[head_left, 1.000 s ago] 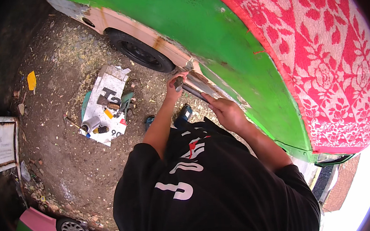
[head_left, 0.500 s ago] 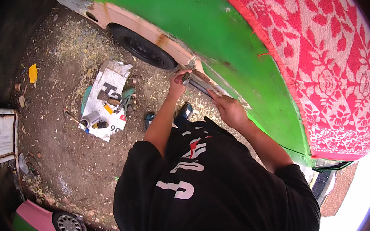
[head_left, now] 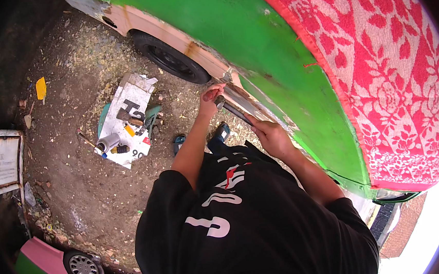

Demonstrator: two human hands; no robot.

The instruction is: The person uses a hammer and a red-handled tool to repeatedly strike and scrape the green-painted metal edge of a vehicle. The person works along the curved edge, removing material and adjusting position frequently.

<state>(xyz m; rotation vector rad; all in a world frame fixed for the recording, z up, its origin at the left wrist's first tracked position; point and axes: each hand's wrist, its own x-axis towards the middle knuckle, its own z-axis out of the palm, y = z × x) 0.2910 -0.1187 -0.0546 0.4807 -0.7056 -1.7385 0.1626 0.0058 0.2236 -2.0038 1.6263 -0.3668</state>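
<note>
My right hand (head_left: pixel 273 137) grips the dark handle of a hammer (head_left: pixel 235 111), which slants up and left along the lower side of the green car (head_left: pixel 281 65). The hammer's metal head lies close beside my left hand (head_left: pixel 211 97). That left hand is closed near the rusty, bare sill (head_left: pixel 250 97) behind the wheel. Whatever its curled fingers hold is too small and partly hidden to make out.
A black car wheel (head_left: pixel 169 56) stands left of my hands. On the dirt ground, a white printed board (head_left: pixel 131 95) bears a spray can (head_left: pixel 108 142) and several small tools. A red floral cloth (head_left: pixel 379 73) covers the car top. Another pink and green car (head_left: pixel 43 259) is lower left.
The hammer's head has dropped slightly and turned beside my left hand. My left hand has shifted a little; the right hand keeps its grip on the handle.
</note>
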